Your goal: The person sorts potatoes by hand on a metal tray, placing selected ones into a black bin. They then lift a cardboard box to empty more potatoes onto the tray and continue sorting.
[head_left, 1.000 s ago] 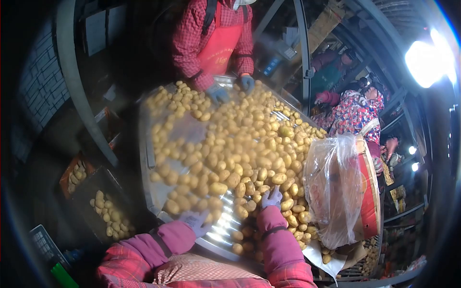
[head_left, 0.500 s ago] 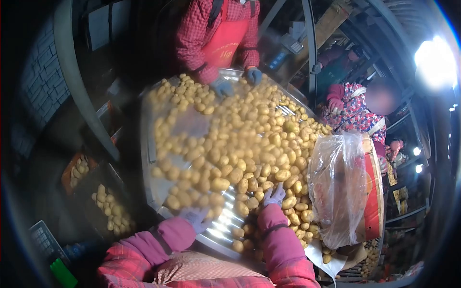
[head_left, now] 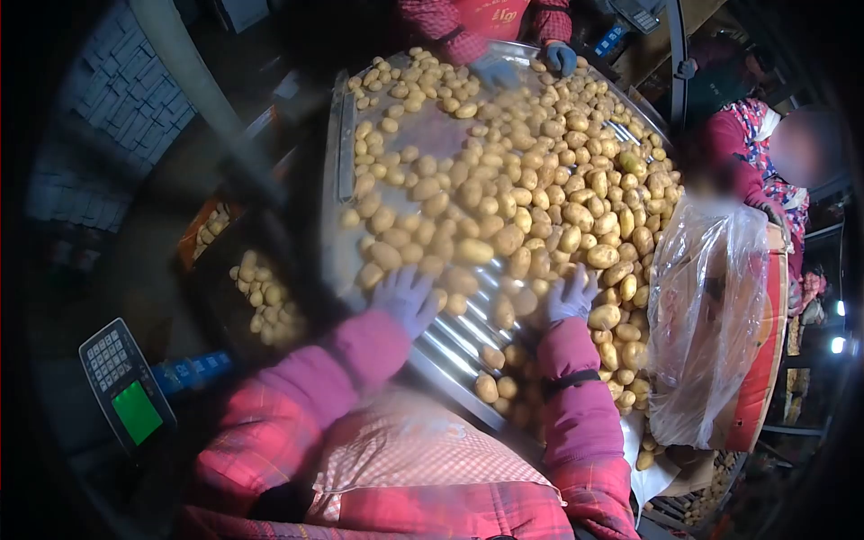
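Many yellow potatoes [head_left: 576, 214] cover a metal sorting table [head_left: 336, 144]. My left hand [head_left: 405, 301], in a lavender glove, rests against potatoes at the near left side, fingers spread. To its right, my right hand [head_left: 571, 295] wears a similar glove and touches the heap with its fingers apart. Neither hand is closed around a potato. Shiny metal bars [head_left: 459, 340] show between my hands, with a few potatoes on them near the front edge.
Across the table a co-worker's gloved hand [head_left: 561, 58] is at the potatoes. A plastic-lined cardboard box [head_left: 765, 360] stands at the right, another person behind it. At the left are a scale display [head_left: 126, 382] with a green screen and a crate holding potatoes [head_left: 268, 297].
The camera view has tilted down and left, so the table appears higher and farther right. My left hand has moved forward among the potatoes; several potatoes near the bars have shifted.
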{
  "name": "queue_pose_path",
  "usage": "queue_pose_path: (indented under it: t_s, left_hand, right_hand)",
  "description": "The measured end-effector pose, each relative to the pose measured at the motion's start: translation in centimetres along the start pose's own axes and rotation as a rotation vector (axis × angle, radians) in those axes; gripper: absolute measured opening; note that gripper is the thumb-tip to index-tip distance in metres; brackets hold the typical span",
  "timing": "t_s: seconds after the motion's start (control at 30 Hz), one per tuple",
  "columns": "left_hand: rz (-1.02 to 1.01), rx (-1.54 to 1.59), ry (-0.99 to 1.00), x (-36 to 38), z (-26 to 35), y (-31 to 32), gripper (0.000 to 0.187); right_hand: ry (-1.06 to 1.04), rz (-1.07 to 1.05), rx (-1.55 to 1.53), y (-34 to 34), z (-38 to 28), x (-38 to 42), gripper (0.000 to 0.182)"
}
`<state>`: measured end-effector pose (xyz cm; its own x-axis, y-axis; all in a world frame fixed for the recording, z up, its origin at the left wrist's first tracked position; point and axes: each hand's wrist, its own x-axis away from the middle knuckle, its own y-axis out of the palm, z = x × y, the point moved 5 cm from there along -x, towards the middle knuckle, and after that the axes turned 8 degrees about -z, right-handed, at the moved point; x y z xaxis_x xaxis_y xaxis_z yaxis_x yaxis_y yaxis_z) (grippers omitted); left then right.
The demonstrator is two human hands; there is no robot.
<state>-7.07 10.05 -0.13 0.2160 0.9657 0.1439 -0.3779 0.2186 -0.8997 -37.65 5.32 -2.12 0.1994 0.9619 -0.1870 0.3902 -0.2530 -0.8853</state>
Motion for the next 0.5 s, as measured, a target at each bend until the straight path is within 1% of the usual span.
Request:
queue_pose_path:
  t_s: [0.03, 0.07, 0.1, 0.13, 0.17, 0.23, 0.27, 0.3, 0.37, 0.4, 0.47, 0.5]
  left_hand:
    - [0.009, -0.037, -0.009, 0.0, 0.3, -0.2, 0.05]
    - [0.007, -0.044, -0.007, -0.1, 0.4, -0.2, 0.05]
    - [-0.002, -0.02, -0.017, -0.1, 0.4, -0.2, 0.053]
    - [-0.015, 0.003, -0.027, 0.0, 0.3, -0.1, 0.055]
    - [-0.016, -0.003, -0.026, 0.1, 0.2, 0.2, 0.055]
    - [0.031, 0.008, 0.011, -0.2, -0.2, 0.7, 0.058]
    - [0.015, -0.015, -0.005, -0.2, -0.1, 0.6, 0.059]
    - [0.012, -0.017, -0.013, -0.2, 0.0, 0.5, 0.059]
    - [-0.016, -0.017, -0.046, -0.4, 0.2, 0.5, 0.06]
    - [0.018, -0.013, -0.038, -0.4, 0.5, 0.2, 0.06]
    - [0.018, -0.01, -0.041, -0.3, 0.6, 0.0, 0.06]
    - [0.012, -0.004, -0.047, -0.1, 0.5, 0.1, 0.059]
  right_hand:
    - [-0.034, -0.118, 0.045, -0.3, -1.5, 0.3, 0.056]
    - [-0.13, -0.264, 0.262, 0.8, -2.3, 0.4, 0.057]
    - [-0.215, -0.273, 0.158, 1.2, -3.2, 0.5, 0.058]
    - [-0.475, -0.326, 0.305, 1.1, -4.2, 1.6, 0.058]
    - [-0.739, -0.373, 0.452, -0.6, -7.7, 2.9, 0.059]
    - [-0.501, -0.413, 0.129, 4.4, -4.7, 3.5, 0.058]
    - [-0.372, -0.572, -0.132, 0.4, -8.4, 3.4, 0.057]
    - [-0.395, -0.737, -0.199, 0.3, -9.6, 4.0, 0.058]
    - [-0.614, -0.659, 0.156, -1.4, -12.6, 5.7, 0.058]
    - [-0.609, -0.664, 0.153, -1.3, -12.4, 6.4, 0.058]
    - [-0.682, -0.693, 0.01, -1.2, -12.5, 7.8, 0.054]
    - [-0.675, -0.701, 0.01, -1.6, -12.3, 8.1, 0.054]
